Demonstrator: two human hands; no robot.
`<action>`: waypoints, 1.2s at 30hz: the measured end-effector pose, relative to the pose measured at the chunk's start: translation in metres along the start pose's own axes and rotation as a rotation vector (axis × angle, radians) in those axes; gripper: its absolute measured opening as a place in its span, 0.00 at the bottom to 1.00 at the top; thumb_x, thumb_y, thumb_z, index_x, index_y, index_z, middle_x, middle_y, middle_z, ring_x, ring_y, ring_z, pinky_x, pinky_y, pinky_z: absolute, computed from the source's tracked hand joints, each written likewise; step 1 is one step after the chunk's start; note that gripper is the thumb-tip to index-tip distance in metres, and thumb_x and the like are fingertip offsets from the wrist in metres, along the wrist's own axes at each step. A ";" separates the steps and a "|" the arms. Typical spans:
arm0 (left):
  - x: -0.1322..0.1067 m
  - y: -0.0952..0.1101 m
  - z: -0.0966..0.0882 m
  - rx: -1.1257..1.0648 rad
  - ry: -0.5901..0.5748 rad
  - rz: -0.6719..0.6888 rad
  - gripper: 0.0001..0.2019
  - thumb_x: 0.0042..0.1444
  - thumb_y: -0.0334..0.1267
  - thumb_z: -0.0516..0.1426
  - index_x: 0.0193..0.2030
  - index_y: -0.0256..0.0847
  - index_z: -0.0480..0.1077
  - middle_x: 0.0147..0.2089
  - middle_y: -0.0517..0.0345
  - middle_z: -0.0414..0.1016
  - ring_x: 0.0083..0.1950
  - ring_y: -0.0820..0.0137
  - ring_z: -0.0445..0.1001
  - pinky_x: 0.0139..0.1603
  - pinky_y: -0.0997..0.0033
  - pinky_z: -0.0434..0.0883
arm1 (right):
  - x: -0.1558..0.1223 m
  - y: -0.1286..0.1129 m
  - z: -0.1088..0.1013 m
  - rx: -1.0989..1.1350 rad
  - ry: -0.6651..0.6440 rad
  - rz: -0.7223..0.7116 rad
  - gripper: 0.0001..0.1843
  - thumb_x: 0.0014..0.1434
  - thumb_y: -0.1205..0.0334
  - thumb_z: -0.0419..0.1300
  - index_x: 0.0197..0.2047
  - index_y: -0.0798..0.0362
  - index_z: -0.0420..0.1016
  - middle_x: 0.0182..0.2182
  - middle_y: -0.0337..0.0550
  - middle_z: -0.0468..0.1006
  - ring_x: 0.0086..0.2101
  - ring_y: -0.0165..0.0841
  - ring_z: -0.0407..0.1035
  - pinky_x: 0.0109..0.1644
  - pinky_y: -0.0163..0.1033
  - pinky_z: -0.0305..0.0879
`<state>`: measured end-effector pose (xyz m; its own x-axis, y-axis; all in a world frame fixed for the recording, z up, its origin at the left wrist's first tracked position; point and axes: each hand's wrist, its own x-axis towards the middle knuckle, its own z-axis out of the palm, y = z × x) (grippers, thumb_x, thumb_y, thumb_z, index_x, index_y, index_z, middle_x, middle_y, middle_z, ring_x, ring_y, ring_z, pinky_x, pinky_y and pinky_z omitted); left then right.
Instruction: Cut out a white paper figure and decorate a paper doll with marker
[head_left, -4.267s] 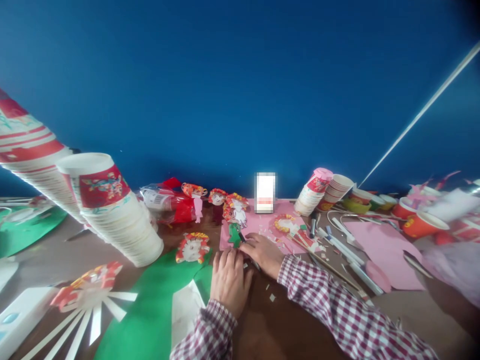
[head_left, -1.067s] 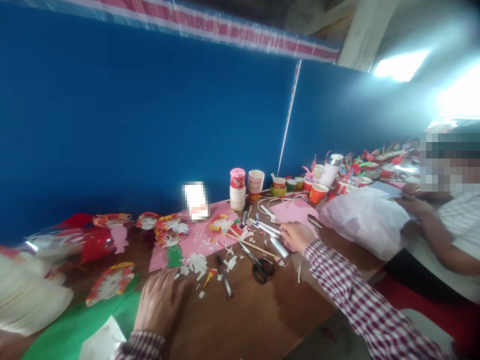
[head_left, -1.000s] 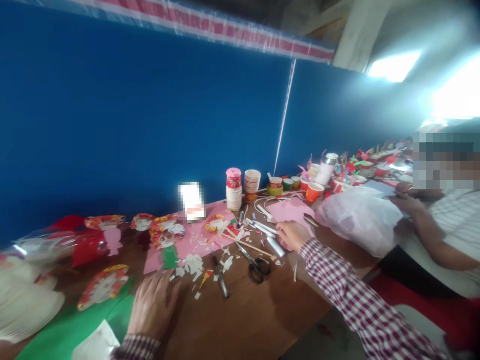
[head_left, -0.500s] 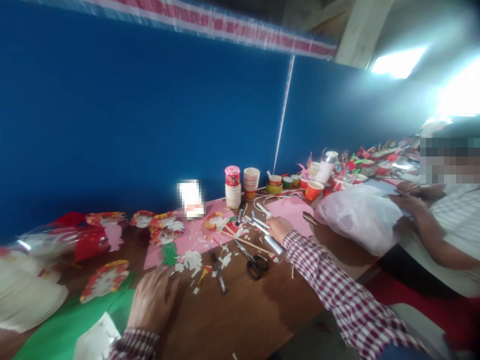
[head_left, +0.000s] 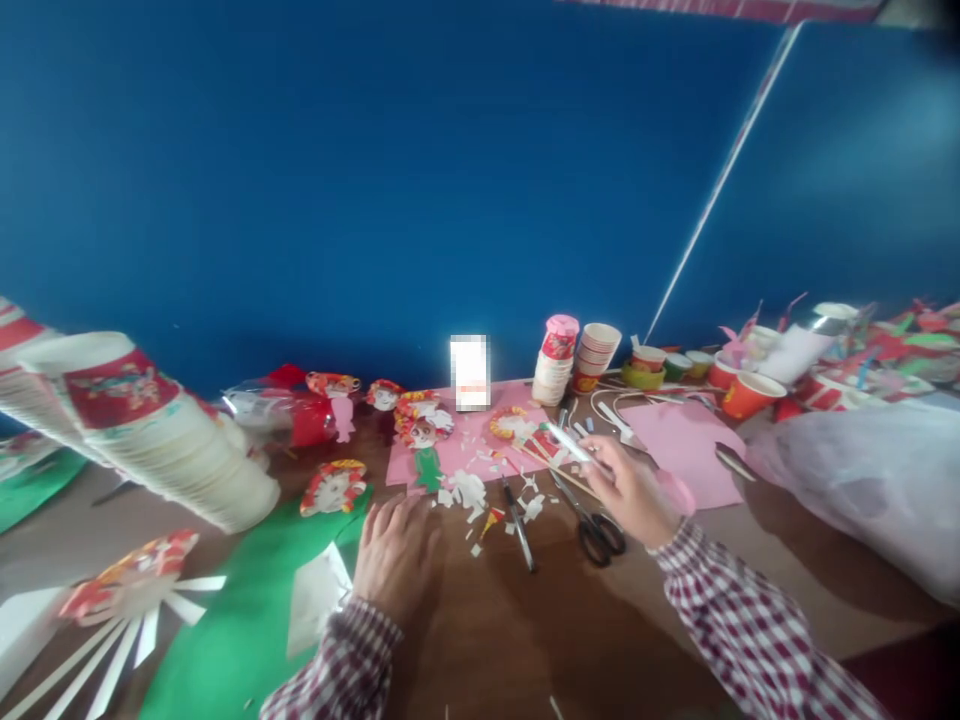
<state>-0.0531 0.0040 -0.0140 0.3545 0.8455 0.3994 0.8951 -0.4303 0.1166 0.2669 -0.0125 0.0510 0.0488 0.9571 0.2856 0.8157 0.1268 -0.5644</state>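
My right hand (head_left: 626,490) is closed around a slim white pen (head_left: 568,440), raised a little over the paper scraps with its end pointing away to the left. My left hand (head_left: 396,550) rests flat on the brown table, fingers spread, beside a folded white paper (head_left: 319,600) and a green sheet (head_left: 217,620). Black-handled scissors (head_left: 600,538) lie just below my right hand. A dark pen (head_left: 519,525) lies between my hands, near white paper scraps (head_left: 466,490). Behind them, a green paper figure (head_left: 427,468) lies on a pink sheet (head_left: 405,450).
Stacked paper cups (head_left: 555,370) stand at the back. A large leaning cup stack (head_left: 180,440) is at left, near a cut paper piece with white strips (head_left: 142,585). A translucent plastic bag (head_left: 862,480) bulges at right. A blue panel (head_left: 375,180) rises behind the table.
The view has swung left, so the co-worker at right is out of sight. My right hand has lifted the white pen from the pile. My left hand still rests on the table.
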 end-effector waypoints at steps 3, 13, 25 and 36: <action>0.009 0.000 0.006 0.021 -0.024 -0.023 0.17 0.56 0.38 0.50 0.51 0.39 0.67 0.54 0.49 0.70 0.56 0.57 0.62 0.59 0.49 0.55 | 0.003 -0.036 0.026 0.410 -0.068 -0.001 0.12 0.61 0.57 0.51 0.46 0.52 0.66 0.32 0.43 0.76 0.31 0.33 0.70 0.33 0.35 0.65; 0.012 -0.015 0.016 -0.071 -0.070 0.006 0.15 0.56 0.38 0.52 0.49 0.38 0.69 0.52 0.49 0.72 0.56 0.56 0.63 0.59 0.48 0.57 | 0.033 -0.077 0.099 0.934 -0.186 0.262 0.12 0.55 0.58 0.60 0.41 0.54 0.70 0.25 0.38 0.74 0.25 0.27 0.66 0.27 0.30 0.63; 0.013 -0.017 0.015 -0.127 -0.114 0.013 0.16 0.55 0.37 0.52 0.51 0.36 0.67 0.53 0.48 0.69 0.57 0.58 0.62 0.59 0.49 0.58 | 0.025 -0.082 0.133 1.065 -0.208 0.281 0.10 0.61 0.58 0.54 0.40 0.55 0.69 0.27 0.42 0.74 0.26 0.29 0.68 0.28 0.32 0.65; 0.009 -0.021 0.026 -0.098 -0.119 0.046 0.21 0.53 0.37 0.53 0.55 0.36 0.64 0.55 0.48 0.67 0.58 0.58 0.60 0.57 0.51 0.61 | 0.047 -0.085 0.146 -0.031 -0.357 -0.534 0.18 0.54 0.76 0.55 0.47 0.51 0.68 0.42 0.45 0.74 0.55 0.43 0.56 0.56 0.50 0.59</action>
<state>-0.0620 0.0291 -0.0361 0.4293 0.8530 0.2968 0.8486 -0.4935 0.1909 0.1162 0.0593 -0.0007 -0.5592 0.7929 0.2421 0.6914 0.6072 -0.3915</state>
